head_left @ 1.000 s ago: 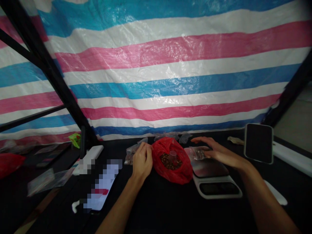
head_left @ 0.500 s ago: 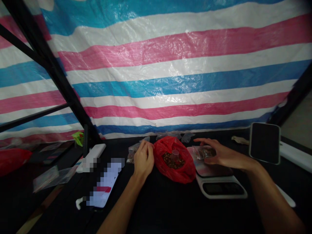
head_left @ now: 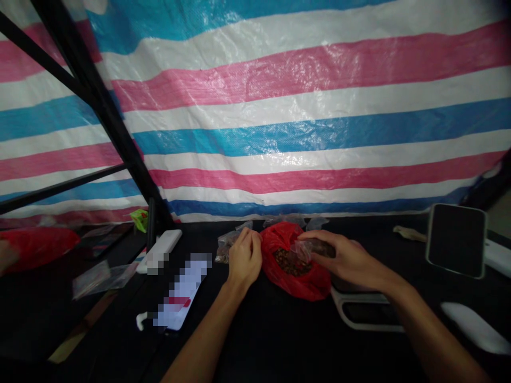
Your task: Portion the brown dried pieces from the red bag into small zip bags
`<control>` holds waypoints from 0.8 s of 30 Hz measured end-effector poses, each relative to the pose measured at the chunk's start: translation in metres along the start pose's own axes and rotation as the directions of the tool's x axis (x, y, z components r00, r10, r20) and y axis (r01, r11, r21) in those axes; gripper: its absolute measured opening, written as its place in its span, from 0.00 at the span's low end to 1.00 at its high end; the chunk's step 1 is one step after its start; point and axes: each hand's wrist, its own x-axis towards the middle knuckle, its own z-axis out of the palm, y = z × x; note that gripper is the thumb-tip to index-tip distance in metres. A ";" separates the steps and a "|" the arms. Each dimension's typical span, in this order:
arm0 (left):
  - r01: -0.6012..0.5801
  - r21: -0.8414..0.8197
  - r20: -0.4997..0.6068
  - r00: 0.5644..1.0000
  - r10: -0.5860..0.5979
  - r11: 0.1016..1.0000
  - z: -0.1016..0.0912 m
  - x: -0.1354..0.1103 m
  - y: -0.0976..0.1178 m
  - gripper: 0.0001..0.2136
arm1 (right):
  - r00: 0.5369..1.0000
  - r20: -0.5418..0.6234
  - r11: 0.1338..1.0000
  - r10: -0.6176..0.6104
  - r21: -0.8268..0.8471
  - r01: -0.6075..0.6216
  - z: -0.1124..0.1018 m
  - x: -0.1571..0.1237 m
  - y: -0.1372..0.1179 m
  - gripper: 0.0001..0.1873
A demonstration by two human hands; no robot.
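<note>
A red plastic bag [head_left: 307,290] stands rolled open on the black table, holding small brown pieces [head_left: 289,261] and a clear cup, which is partly covered. At its left rim is my left hand [head_left: 245,258], fingers curled together; whatever is between them is hidden. My right hand [head_left: 347,258] grips a small clear plastic bag [head_left: 322,247] with brown contents, its near end over the red bag's opening. Beneath my right hand and forearm sits a kitchen scale [head_left: 369,314], its plate mostly covered. Small filled clear bags [head_left: 226,247] lie behind my left hand.
A lit phone [head_left: 181,298], a white earbud [head_left: 141,321] and a white box [head_left: 163,250] lie left. Far left, another person's hand [head_left: 8,256] is at a red bag [head_left: 43,247]. A dark-screened device [head_left: 456,240] stands right, near a white object [head_left: 475,328]. Striped sheeting hangs behind.
My right hand has lifted the small clear bag off the scale and moved it left to the red bag's opening. My left hand stays by the rim. The view has shifted slightly.
</note>
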 end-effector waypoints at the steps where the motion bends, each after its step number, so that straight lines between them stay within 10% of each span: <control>1: 0.000 0.000 0.002 1.000 0.000 1.000 0.000 0.000 0.000 0.19 | 0.999 0.036 0.999 -0.009 -0.034 0.010 0.004 0.001 0.000 0.18; 16: 0.045 -0.032 0.056 0.998 -0.043 0.998 -0.001 0.000 0.002 0.20 | 0.994 0.104 0.992 -0.030 -0.117 0.042 0.006 0.003 0.007 0.22; 24: 0.052 -0.028 0.050 0.997 -0.051 0.998 -0.002 0.000 0.003 0.19 | 0.984 0.104 0.984 0.143 -0.122 -0.130 -0.036 -0.002 0.015 0.20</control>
